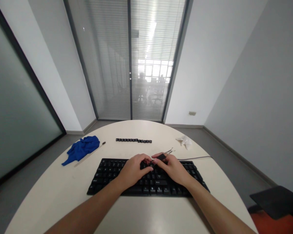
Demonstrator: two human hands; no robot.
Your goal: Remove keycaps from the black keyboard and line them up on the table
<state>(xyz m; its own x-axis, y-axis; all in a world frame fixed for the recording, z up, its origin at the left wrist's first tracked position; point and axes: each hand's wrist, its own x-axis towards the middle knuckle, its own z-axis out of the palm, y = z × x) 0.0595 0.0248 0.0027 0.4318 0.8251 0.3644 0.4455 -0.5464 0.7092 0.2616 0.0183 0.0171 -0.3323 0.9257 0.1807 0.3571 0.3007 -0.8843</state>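
A black computer keyboard lies across the near part of the table, with both hands over its upper middle. My right hand is closed around a keycap puller; the puller's black handle shows between thumb and fingers, and its thin wire prongs stick out past the knuckles. My left hand is curled close beside it, thumb and fingers pinched together low over the keys. Whatever sits between those left fingertips is too small and hidden to make out. Beyond the keyboard, several black keycaps stand in a row.
On the left of the round white table lie a crumpled blue cloth and a thin brush. A crumpled white tissue is at the right. The keyboard's cable runs rightward. A chair stands at lower right.
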